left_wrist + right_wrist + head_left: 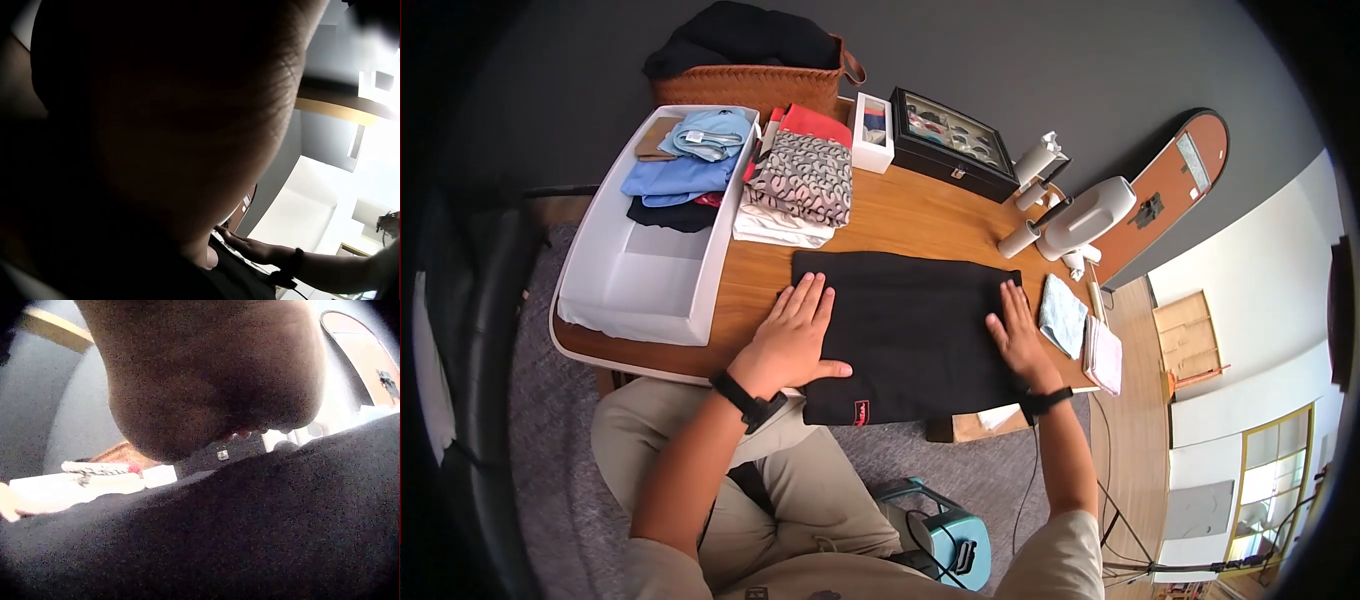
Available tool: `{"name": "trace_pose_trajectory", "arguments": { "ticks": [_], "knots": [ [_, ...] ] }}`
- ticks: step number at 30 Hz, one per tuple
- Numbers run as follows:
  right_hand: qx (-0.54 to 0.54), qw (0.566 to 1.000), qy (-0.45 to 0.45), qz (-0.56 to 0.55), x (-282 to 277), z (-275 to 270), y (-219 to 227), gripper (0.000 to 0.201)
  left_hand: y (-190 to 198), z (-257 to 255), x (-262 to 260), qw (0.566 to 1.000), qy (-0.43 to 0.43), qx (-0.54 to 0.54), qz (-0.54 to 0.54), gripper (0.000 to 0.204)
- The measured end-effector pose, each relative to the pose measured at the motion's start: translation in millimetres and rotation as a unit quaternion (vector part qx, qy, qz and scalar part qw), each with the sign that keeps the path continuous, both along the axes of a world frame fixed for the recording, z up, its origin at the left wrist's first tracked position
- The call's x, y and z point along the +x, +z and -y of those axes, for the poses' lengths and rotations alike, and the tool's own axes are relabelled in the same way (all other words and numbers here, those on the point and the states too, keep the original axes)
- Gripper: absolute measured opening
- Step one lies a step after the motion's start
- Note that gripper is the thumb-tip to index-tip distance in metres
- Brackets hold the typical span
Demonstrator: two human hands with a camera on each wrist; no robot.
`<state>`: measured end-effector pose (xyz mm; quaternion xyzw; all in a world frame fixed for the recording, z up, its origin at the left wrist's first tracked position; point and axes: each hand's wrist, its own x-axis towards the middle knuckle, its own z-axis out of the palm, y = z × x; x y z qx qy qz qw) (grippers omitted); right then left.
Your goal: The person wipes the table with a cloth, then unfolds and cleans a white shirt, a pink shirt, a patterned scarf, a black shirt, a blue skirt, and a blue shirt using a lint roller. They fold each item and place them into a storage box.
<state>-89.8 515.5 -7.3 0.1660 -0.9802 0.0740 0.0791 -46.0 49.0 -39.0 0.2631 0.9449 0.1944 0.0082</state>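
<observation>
- At the centre of the frame, 1 black cloth (915, 335) lies flat on the surface (890, 215), long axis left to right, 1 red label (861, 412) at its lower left.
- On its 2 ends rest the left hand (788, 340) and right hand (1022, 345), fingers straight.
- Right: 2 small cloths (1062, 316).
- Upper left: 1 white bin (665, 260).

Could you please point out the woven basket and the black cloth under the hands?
Woven basket (790, 88): head view, on its front wall.
Black cloth (915, 335): head view, near its middle.
</observation>
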Motion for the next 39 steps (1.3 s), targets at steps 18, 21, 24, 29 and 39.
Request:
{"name": "trace_pose_trajectory", "arguments": {
  "ticks": [18,21,24,29,39],
  "knots": [
    [0.025,0.999,0.025,0.020,84,37,-1,0.072,33,-28,46,0.992,-0.070,0.060,-0.081,0.068],
    [0.042,0.999,0.014,0.025,113,54,-9,0.071,27,-33,66,0.994,-0.070,0.010,-0.085,0.069],
    [0.027,0.999,-0.003,0.029,121,41,-12,0.074,10,-41,78,0.981,-0.039,-0.104,-0.157,0.066],
    [0.050,0.998,-0.010,0.022,133,8,-4,0.084,2,-47,86,0.971,0.002,-0.146,-0.191,0.061],
    [0.087,0.993,-0.040,-0.072,141,-39,-17,0.080,24,-38,104,0.963,-0.021,-0.237,-0.126,0.057]
  ]
}}
